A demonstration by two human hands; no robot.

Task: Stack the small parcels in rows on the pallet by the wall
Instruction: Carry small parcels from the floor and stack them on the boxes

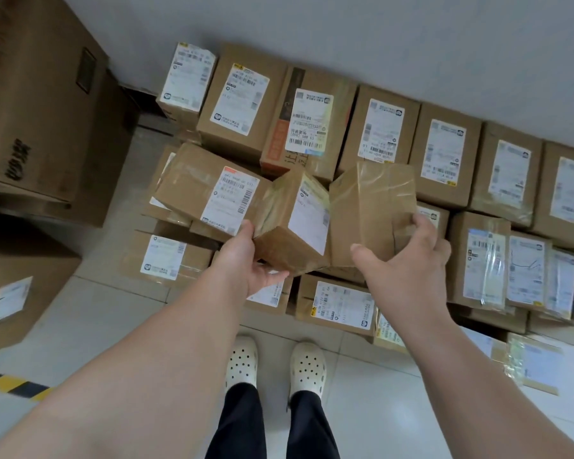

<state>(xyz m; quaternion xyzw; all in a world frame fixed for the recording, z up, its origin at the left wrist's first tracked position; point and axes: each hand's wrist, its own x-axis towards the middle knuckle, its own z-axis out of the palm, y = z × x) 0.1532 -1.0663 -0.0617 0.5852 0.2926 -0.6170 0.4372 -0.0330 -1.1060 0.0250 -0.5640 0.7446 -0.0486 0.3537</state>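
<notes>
The right hand's (411, 260) fingertips are disappearing behind the taped parcel (371, 207), and the left hand's (246, 260) fingers are hiding under the labelled parcel (292, 223). Print on the shipping labels (381, 130) is blurring past reading. The top parcels (444, 154) are covering whatever is carrying them. The left picture edge is cutting off the big carton (40, 104), the right edge the end parcel (570, 190).
</notes>
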